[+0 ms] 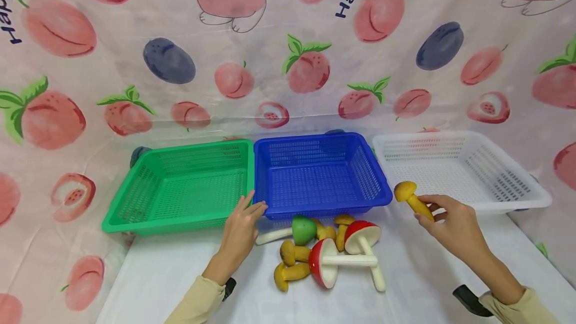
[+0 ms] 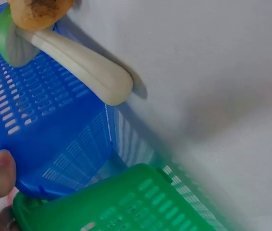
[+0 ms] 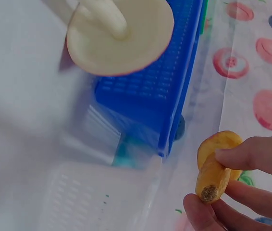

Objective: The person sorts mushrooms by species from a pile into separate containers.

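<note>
A yellow toy mushroom (image 1: 413, 200) is pinched by its stem between the thumb and fingers of my right hand (image 1: 454, 221), in front of the white basket. In the right wrist view the dark stem end of this mushroom (image 3: 213, 180) points out from the fingers. My left hand (image 1: 240, 226) touches the neighbouring rims of the green basket (image 1: 180, 225) and the blue basket (image 1: 324, 209), its fingers reaching forward. On the table just right of it lie a green-capped mushroom (image 1: 304, 230), several yellow mushrooms (image 1: 294, 253) and two red-capped mushrooms (image 1: 325, 264).
The white basket (image 1: 504, 206) stands at the right end of the row, beside the blue one. A white cloth (image 1: 405, 294) covers the table. Behind the baskets hangs a fruit-patterned cloth (image 1: 279, 64).
</note>
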Motion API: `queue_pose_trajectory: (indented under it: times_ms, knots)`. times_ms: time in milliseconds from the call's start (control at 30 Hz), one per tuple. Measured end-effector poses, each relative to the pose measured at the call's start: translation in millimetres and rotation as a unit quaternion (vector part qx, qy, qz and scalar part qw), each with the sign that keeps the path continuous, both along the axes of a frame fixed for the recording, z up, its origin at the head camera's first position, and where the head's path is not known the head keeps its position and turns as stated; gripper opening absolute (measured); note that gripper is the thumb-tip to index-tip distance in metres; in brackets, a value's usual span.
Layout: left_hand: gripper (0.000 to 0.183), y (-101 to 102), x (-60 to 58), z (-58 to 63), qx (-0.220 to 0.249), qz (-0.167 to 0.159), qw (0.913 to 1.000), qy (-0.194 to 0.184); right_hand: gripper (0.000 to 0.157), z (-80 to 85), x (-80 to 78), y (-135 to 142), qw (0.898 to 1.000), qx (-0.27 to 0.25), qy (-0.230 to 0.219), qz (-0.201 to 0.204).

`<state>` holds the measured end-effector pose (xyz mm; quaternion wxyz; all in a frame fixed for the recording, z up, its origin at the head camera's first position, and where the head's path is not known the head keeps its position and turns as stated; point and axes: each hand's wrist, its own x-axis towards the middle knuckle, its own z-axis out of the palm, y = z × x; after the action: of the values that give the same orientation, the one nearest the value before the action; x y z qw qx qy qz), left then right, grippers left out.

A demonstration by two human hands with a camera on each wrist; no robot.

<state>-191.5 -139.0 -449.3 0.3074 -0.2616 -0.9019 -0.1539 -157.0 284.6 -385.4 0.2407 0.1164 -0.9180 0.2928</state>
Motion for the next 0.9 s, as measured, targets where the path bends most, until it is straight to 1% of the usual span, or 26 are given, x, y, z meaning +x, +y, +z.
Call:
queue_pose_trajectory:
  times_ms: [167,333,500,633,733,800,900]
  knots:
    - [0.057,-1.3,-5.3,-1.0,0.045,-0.043,0.998,-0.012,0.035,4.7,-14.1,9.3,1.0,0.0,0.005,-0.012]
    - [0.056,-4.0,-8.4,-2.7,0.065,-0.078,0.9945,-0.027,0.033,5.8,-27.6,17.7,1.0,-0.002,-0.008,-0.023]
    - [0.055,-5.7,-9.5,-4.4,0.068,-0.085,0.9935,-0.034,0.034,1.2,-45.6,23.3,0.999,0.008,-0.036,-0.037]
    - [0.054,-7.0,-10.2,-4.3,0.066,-0.087,0.9933,-0.038,0.033,-8.0,-63.9,28.0,0.998,0.012,-0.055,-0.043]
    - [0.048,-8.7,-10.5,-4.9,0.066,-0.09,0.9933,-0.032,0.031,-16.3,-78.1,32.0,0.997,0.014,-0.067,-0.043]
    - [0.043,-10.0,-10.7,-5.8,0.063,-0.091,0.9935,-0.025,0.031,-21.3,-86.6,33.5,0.995,0.015,-0.084,-0.044]
    - [0.039,-11.7,-10.2,-7.1,0.057,-0.089,0.9943,-0.011,0.033,-28.9,-98.2,35.0,0.991,0.02,-0.124,-0.042]
